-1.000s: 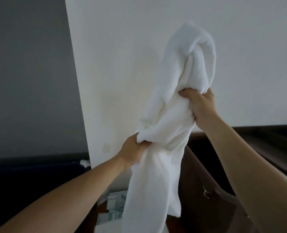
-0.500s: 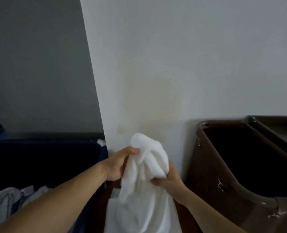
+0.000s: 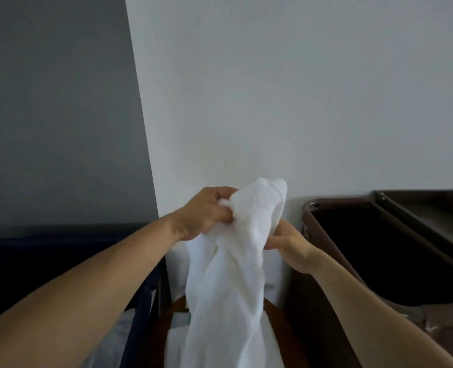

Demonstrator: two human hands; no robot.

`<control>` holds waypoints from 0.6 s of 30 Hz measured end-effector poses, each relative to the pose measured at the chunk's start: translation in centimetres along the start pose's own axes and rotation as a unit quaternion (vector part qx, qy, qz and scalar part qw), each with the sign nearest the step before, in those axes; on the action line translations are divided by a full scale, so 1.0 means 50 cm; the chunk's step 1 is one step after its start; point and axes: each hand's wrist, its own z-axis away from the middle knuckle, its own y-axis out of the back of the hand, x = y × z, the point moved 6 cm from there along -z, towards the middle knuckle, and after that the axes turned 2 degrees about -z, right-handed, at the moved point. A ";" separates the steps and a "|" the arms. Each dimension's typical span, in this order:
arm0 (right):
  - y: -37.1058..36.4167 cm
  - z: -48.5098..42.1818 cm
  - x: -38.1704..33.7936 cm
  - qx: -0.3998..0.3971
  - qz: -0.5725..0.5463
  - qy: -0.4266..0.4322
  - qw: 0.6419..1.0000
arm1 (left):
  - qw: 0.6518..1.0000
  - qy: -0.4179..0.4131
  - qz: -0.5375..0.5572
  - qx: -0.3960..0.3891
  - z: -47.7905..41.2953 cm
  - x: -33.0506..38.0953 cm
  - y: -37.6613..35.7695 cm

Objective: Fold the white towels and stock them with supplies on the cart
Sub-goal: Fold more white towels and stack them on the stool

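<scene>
Head view, aimed forward and down. Faced a pale white wall across the far middle and right, with a grey wall to its left. Found a dark brown bin at the right, standing against the white wall, open-mouthed and dark inside. Noted a second brown container just beside it, farther right. Found a dark blue bag at the left, below the grey wall, with some pale cloth showing at its near edge. Made out a curved reddish-brown surface low in the middle, between bag and bin, of unclear belonging.

Saw the white towel held up in the middle, in front of the white wall, bunched at the top and hanging in loose folds past the bottom edge of the picture, not yet folded. Glimpsed more white cloth under it near the bottom, too hidden to identify.

Noted bare forearms reaching in from the near left and near right. Saw the left hand clenched round the towel's top left, fingers curled into the fabric. Saw the right hand just right of the towel and slightly lower than the left, pinching the towel's right edge between thumb and fingers.
</scene>
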 end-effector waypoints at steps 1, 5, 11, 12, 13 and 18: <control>0.011 0.001 -0.012 0.050 -0.001 0.007 0.999 | 0.998 -0.018 -0.055 0.026 -0.001 0.000 0.012; 0.070 0.029 -0.056 0.214 -0.018 0.056 0.975 | 0.970 0.024 -0.240 0.031 0.024 -0.068 0.044; -0.003 0.030 -0.074 0.085 0.112 0.036 0.989 | 0.959 0.147 -0.194 -0.147 0.070 -0.158 -0.006; -0.014 0.030 -0.072 0.073 0.129 0.033 0.988 | 0.962 0.140 -0.178 -0.156 0.071 -0.154 -0.019; -0.021 0.030 -0.072 0.066 0.140 0.030 0.988 | 0.962 0.128 -0.181 -0.159 0.071 -0.149 -0.030; -0.037 0.031 -0.080 0.034 0.139 0.021 0.989 | 0.970 0.055 -0.211 -0.104 0.060 -0.130 -0.052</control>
